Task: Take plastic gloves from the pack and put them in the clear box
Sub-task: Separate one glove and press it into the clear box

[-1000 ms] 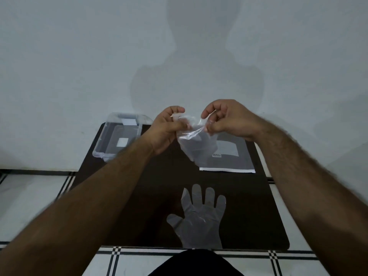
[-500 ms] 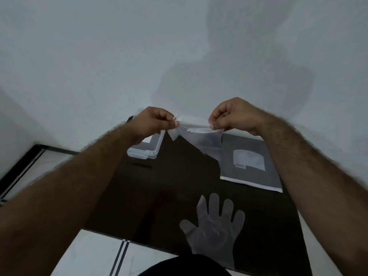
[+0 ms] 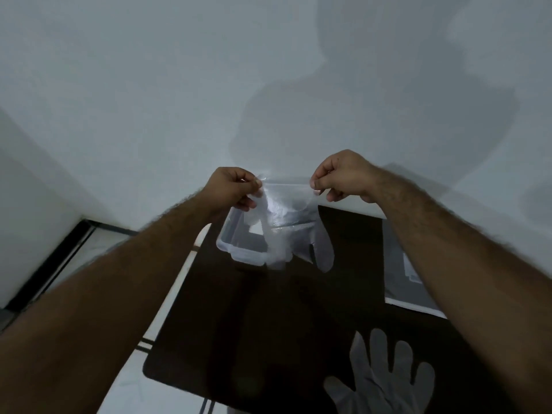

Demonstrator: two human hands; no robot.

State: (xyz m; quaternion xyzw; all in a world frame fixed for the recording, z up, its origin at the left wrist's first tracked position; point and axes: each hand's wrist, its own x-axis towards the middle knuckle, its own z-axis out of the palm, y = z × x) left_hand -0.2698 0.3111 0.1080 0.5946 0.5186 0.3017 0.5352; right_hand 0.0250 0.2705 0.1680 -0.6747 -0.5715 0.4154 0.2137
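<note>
Both hands (image 3: 286, 186) pinch the glove (image 3: 291, 231) cuff — fingers hanging downward, long axis vertical.

The bench (image 3: 298, 324) is showing dark brown, the wall (image 3: 149, 85) pale grey. The held glove (image 3: 286, 231) and lying glove (image 3: 385, 380) are looking translucent white; the floor (image 3: 143, 380) is showing white with black lines.

Clear box (image 3: 239, 249) at table's (image 3: 268, 324) far left; pack (image 3: 409, 282) right; flat glove (image 3: 385, 380) near edge; held glove (image 3: 286, 222) hanging over box.
</note>
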